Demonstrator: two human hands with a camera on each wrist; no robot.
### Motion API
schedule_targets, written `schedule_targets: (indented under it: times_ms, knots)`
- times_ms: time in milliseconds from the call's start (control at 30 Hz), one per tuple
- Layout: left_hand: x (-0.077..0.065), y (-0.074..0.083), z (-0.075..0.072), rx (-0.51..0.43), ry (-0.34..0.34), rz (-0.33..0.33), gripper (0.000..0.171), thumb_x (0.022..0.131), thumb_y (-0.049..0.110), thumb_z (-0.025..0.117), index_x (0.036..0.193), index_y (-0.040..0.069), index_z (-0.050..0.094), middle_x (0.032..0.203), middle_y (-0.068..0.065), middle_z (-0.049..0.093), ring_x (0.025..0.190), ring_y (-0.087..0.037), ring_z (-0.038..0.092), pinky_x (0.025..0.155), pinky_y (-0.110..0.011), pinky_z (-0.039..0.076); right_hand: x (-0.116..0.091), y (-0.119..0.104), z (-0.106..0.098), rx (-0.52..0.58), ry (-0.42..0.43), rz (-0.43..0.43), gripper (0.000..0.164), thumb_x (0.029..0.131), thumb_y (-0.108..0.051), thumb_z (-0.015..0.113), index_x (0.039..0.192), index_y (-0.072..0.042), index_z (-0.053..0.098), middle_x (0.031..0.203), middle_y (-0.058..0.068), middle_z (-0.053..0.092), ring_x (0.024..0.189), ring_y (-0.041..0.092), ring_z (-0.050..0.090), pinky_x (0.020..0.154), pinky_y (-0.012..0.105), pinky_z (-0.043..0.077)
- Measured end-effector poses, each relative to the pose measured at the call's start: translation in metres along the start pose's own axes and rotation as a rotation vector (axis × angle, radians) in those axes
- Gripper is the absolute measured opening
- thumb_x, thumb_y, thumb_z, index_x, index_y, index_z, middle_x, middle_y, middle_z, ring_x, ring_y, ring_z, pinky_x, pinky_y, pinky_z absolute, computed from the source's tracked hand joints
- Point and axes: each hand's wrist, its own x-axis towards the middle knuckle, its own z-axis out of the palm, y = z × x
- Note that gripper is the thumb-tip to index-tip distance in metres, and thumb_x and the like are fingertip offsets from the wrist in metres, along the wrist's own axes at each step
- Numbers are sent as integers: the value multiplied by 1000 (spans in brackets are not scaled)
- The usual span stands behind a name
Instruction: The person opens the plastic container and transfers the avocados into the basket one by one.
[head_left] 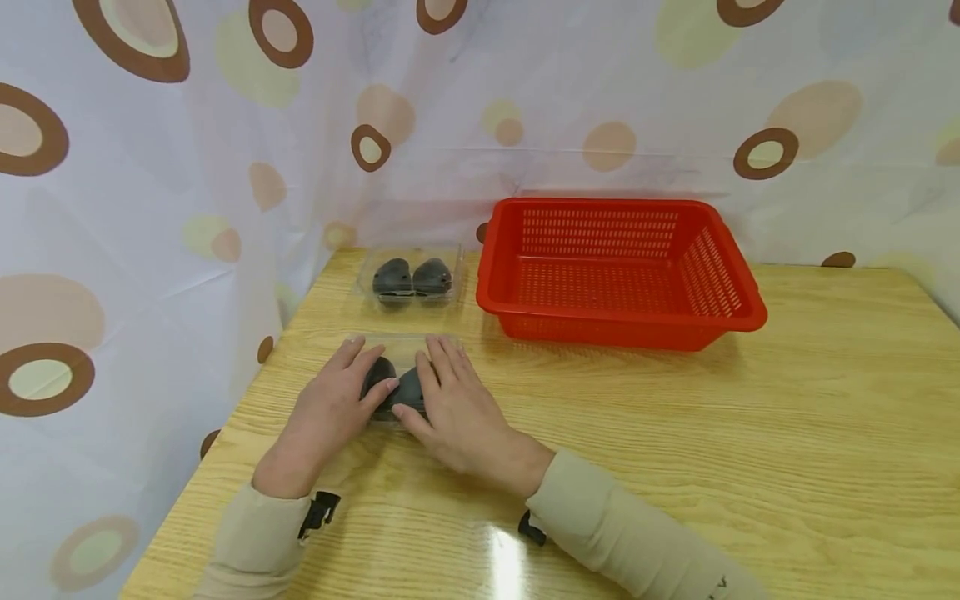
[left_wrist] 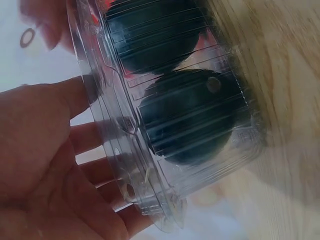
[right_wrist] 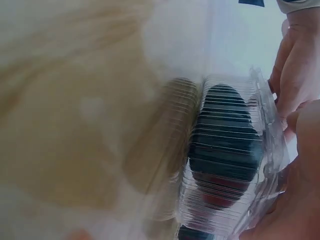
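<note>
A clear plastic clamshell box [head_left: 397, 342] lies on the table at left of centre, holding dark, rounded fruits that look like avocados [left_wrist: 190, 117]. My left hand [head_left: 330, 408] rests on the left part of its lid, fingers extended and thumb angled inward. On the right part of the lid lies my right hand [head_left: 461, 408], its fingers pointing away from me and its thumb near the front edge. Both wrist views show fingers at the lid's rim, and the lid sits over the base. The hands cover the box's two ends in the head view.
Behind this box stands another clear box [head_left: 411, 258] with dark fruits inside. A red plastic basket [head_left: 622, 325] with slotted walls stands to the right of it. The wooden table [head_left: 787, 433] runs back to a patterned cloth [head_left: 525, 100] that also hangs along the left side.
</note>
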Motion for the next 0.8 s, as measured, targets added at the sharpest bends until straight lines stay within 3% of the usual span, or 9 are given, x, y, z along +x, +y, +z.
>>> schedule_targets:
  times_ms: [233,400,600,800]
  knots:
    - [2,9,4,29,21,29,57,99,35,60,143,0,50,152,-30,39,142,-45,36,106,-57,44,-8,6,-4,-52,-4,4,75,104,-55,31,157,-1,22,167,18,4,156,31,1,127,46,9]
    - [3,15,6,66,38,38,56,97,38,62,141,3,53,150,-27,44,140,-42,41,102,-56,48,-15,10,-10,-67,-55,8,76,105,-55,29,157,-1,18,167,17,1,156,32,-2,127,45,6]
    - [5,24,10,109,69,67,56,96,41,64,139,7,56,147,-23,49,136,-38,49,94,-54,53,-24,19,-17,-62,-87,20,77,104,-56,28,158,-1,16,167,17,1,156,30,-3,127,44,8]
    - [8,36,15,132,70,92,57,94,44,65,137,7,58,146,-22,51,135,-36,49,95,-53,54,-34,29,-22,-34,-83,30,77,104,-55,32,158,-1,17,167,17,2,156,31,-1,127,45,10]
